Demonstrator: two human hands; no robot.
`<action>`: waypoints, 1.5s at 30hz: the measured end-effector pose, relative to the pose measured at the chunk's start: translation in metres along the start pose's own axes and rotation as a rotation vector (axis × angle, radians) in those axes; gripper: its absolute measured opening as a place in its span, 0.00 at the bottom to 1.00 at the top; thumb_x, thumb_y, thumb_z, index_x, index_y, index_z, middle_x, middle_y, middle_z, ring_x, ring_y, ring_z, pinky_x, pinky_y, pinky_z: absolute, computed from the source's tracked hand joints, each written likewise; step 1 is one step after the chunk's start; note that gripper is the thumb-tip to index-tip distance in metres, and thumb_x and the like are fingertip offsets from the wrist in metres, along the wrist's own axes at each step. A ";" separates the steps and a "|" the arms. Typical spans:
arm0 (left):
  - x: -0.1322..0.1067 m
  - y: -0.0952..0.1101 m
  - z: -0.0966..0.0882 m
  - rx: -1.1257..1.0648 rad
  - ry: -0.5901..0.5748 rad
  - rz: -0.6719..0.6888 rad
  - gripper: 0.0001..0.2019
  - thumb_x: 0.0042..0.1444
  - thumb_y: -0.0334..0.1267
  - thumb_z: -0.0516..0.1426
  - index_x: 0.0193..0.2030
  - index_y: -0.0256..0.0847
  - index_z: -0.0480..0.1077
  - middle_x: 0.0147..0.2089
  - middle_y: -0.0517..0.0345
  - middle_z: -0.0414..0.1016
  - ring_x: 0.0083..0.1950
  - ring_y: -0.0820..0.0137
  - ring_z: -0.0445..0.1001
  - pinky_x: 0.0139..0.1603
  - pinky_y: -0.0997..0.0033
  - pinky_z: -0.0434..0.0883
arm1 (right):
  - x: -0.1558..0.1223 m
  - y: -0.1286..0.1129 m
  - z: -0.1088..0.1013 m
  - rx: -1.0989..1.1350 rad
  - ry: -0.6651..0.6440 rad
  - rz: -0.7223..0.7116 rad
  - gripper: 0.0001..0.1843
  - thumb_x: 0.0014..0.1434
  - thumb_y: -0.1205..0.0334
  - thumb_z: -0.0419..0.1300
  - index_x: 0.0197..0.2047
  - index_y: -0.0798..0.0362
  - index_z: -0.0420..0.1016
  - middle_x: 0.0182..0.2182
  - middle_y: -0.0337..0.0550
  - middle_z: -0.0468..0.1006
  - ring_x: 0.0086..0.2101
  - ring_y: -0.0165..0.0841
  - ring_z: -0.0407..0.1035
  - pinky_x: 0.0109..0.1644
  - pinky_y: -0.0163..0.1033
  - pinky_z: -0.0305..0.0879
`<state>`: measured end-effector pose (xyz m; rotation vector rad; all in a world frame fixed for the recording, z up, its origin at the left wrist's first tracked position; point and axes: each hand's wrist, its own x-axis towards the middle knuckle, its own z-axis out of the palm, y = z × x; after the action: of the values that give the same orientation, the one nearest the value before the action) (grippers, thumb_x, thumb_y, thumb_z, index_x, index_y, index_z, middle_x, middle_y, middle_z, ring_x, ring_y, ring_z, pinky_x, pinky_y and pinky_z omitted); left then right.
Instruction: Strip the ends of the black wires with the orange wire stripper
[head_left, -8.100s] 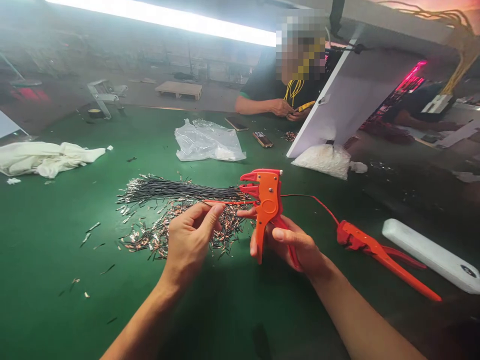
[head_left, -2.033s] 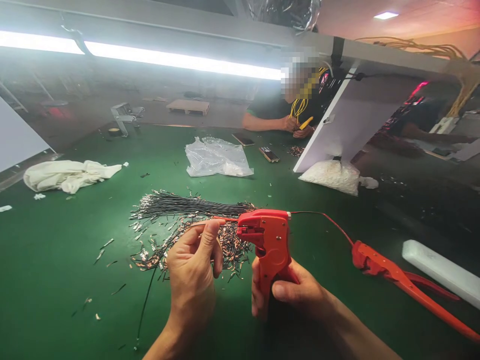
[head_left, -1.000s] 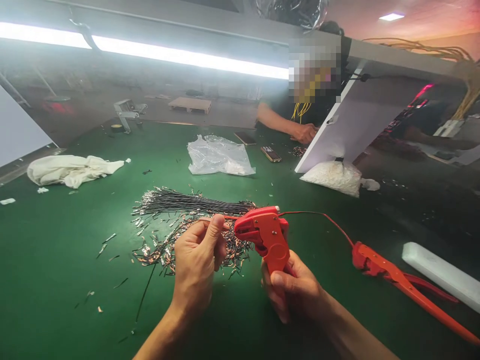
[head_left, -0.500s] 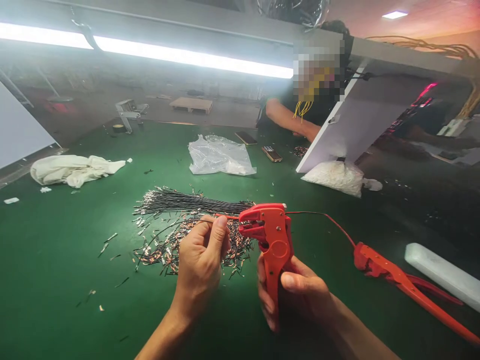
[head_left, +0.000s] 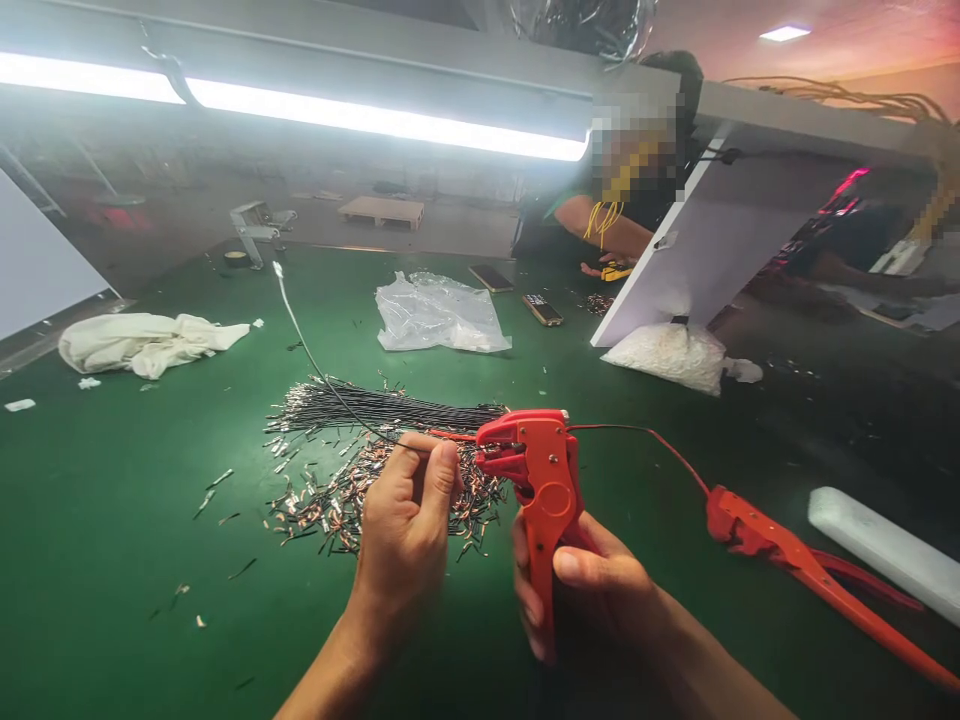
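Observation:
My right hand grips the handles of an orange wire stripper, held upright with its jaws pointing left. My left hand pinches a thin black wire just left of the jaws; the wire's free end swings up and away to the left. Behind my hands lies a bundle of black wires and a heap of stripped insulation bits on the green table.
A second orange tool with a red wire lies at right, beside a white bar. A clear plastic bag, a white cloth, two phones and a white pouch lie farther back. Another person works across the table behind a tilted white board.
The black wire in my left hand has swung from hanging down toward me to sticking up and away to the left. The stripper stands more upright. The person opposite has shifted.

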<state>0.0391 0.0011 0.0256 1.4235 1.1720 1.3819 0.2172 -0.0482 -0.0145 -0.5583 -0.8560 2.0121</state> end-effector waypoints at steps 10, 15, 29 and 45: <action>-0.002 -0.004 0.001 0.015 -0.026 0.029 0.13 0.64 0.45 0.53 0.31 0.42 0.66 0.23 0.64 0.64 0.24 0.75 0.62 0.24 0.75 0.61 | 0.000 -0.001 0.001 -0.056 0.036 0.020 0.18 0.55 0.51 0.65 0.38 0.57 0.67 0.22 0.40 0.74 0.18 0.29 0.70 0.22 0.33 0.68; -0.003 -0.003 0.001 0.035 -0.043 0.062 0.13 0.65 0.44 0.52 0.30 0.42 0.65 0.23 0.64 0.64 0.24 0.75 0.62 0.25 0.75 0.62 | -0.002 0.000 -0.002 -0.053 0.044 0.026 0.17 0.56 0.52 0.64 0.36 0.56 0.66 0.20 0.39 0.74 0.16 0.29 0.69 0.19 0.31 0.67; -0.001 -0.001 0.001 0.024 -0.027 0.100 0.12 0.65 0.42 0.53 0.31 0.42 0.68 0.24 0.64 0.65 0.25 0.77 0.63 0.25 0.78 0.63 | -0.002 0.010 -0.002 -0.186 0.158 -0.095 0.20 0.54 0.47 0.65 0.31 0.57 0.68 0.16 0.38 0.72 0.14 0.26 0.64 0.17 0.28 0.61; 0.001 0.000 -0.003 -0.121 -0.030 -0.026 0.13 0.63 0.45 0.56 0.30 0.40 0.68 0.23 0.64 0.67 0.24 0.77 0.65 0.26 0.79 0.65 | -0.003 0.013 -0.001 -0.240 0.121 -0.178 0.19 0.57 0.48 0.64 0.28 0.56 0.68 0.12 0.32 0.65 0.11 0.21 0.54 0.15 0.26 0.51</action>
<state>0.0363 0.0018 0.0255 1.3347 1.0654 1.3847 0.2126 -0.0550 -0.0245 -0.7046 -1.0424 1.7088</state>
